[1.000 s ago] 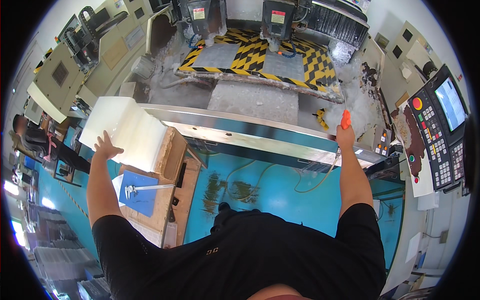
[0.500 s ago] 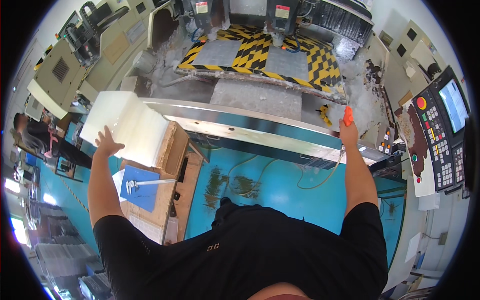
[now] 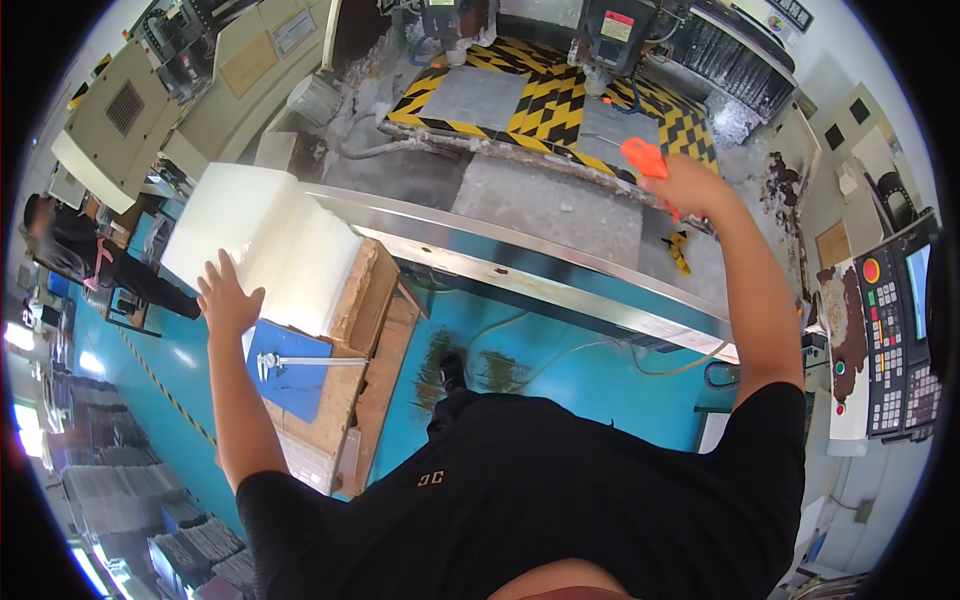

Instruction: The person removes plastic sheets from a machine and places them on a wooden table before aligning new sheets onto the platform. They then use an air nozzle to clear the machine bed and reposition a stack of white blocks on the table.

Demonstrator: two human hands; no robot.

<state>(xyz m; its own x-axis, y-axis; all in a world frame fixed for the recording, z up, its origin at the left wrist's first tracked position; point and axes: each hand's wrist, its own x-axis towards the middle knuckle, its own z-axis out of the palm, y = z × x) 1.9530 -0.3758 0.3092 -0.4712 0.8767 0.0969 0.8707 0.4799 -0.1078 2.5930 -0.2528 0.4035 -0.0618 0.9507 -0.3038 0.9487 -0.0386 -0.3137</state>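
My right hand (image 3: 695, 187) is closed around an orange air blow gun (image 3: 643, 156), its thin nozzle pointing left over the machine bed. Beneath it lies the machine's work plate (image 3: 548, 105), marked with yellow and black stripes around grey squares. On the left, my left hand (image 3: 230, 302) has its fingers spread at the near edge of a tall white stack of sheets (image 3: 275, 240); whether it touches the stack I cannot tell. Beside that hand, a caliper (image 3: 312, 361) rests on a blue pad (image 3: 292, 395) on a wooden cart (image 3: 378, 390).
A metal rail (image 3: 500, 240) runs along the machine's front. Two spindle heads (image 3: 612, 38) hang above the plate. At the right stands a control panel (image 3: 895, 330). A hose (image 3: 670, 372) trails over the blue floor. Another person (image 3: 105, 260) sits at far left.
My right hand has lifted the air blow gun up and left, out over the machine bed. My left hand has slid toward the stack's near edge. The view has shifted somewhat.
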